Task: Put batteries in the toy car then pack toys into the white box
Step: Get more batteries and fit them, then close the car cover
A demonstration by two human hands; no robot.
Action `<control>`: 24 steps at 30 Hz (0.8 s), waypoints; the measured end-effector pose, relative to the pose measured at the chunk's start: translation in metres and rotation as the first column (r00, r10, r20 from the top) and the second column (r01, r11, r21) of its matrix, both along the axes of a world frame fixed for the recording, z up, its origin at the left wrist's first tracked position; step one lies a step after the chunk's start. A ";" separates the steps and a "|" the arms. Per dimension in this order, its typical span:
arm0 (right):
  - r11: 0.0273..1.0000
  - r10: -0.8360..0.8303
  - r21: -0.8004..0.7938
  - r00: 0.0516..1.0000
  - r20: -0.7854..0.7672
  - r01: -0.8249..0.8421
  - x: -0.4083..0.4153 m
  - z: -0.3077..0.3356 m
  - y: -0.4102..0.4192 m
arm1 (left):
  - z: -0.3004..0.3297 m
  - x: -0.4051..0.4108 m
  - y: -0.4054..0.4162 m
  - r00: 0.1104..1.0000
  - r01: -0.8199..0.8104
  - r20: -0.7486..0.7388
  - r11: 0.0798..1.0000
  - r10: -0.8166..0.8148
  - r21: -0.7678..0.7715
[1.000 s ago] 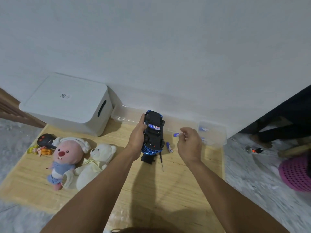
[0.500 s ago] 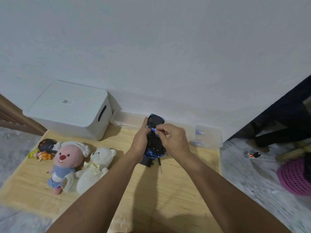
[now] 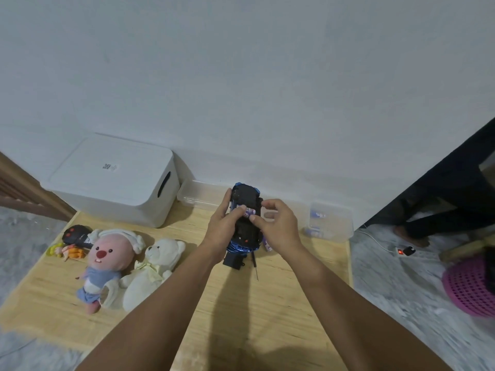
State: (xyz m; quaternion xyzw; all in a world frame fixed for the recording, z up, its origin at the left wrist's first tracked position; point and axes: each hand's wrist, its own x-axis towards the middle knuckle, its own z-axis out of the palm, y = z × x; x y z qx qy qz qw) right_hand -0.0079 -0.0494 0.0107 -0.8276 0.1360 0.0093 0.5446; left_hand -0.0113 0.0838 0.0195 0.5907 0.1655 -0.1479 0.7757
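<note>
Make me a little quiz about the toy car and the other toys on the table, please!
1. True or false: the toy car is held upside down, with a battery at its underside.
2. Which toy lies nearest the white box? A) the white teddy bear B) the black controller C) the pink plush
3. Fill in: the clear tub at the table's right holds more ____.

Key: 1 true. 2 B. 3 batteries. The left hand grips the car; the right hand presses the battery in.
</note>
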 end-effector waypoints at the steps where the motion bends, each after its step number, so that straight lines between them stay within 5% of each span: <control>1: 0.998 -0.010 0.059 0.999 -0.051 0.013 0.000 0.000 -0.001 | -0.002 0.000 0.000 1.000 -0.005 0.002 1.000 0.005 0.000; 11: 0.967 -0.114 0.209 0.980 -0.163 0.147 0.004 -0.001 0.002 | -0.003 0.000 -0.003 1.000 0.011 0.014 1.000 -0.011 0.018; 24: 0.965 -0.247 0.051 0.957 -0.150 0.257 0.007 0.003 0.007 | -0.003 0.001 -0.004 1.000 0.023 0.010 0.999 -0.023 0.023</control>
